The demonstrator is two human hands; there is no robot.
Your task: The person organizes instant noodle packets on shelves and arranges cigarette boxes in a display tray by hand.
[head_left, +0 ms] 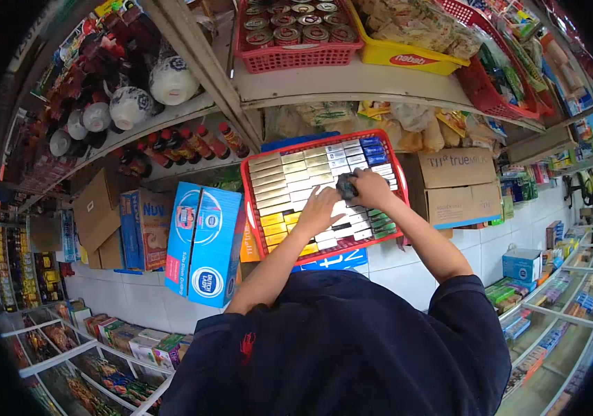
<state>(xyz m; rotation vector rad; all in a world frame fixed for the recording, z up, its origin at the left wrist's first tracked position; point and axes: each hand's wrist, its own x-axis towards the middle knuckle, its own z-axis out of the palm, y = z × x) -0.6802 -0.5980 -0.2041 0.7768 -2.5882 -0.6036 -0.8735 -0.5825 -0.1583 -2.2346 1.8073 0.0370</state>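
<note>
A red plastic basket [247, 182] in front of me holds rows of small packs that look like cigarette packs, in gold, white, yellow, blue and green. My left hand [318, 211] rests on the white packs [302, 196] near the middle, its fingers stretched out. Just right of it, my right hand [372, 188] is closed on a dark crumpled cloth [345, 186], which lies against the tops of the packs. Part of the cloth is hidden under the fingers.
A blue Dutch Lady carton [206, 243] stands left of the basket, and a brown TH true MILK carton [459, 184] right of it. Above, a shelf [310, 83] carries a red basket of cans [296, 57] and a yellow basket [407, 61]. Bottles [203, 142] line the left shelf.
</note>
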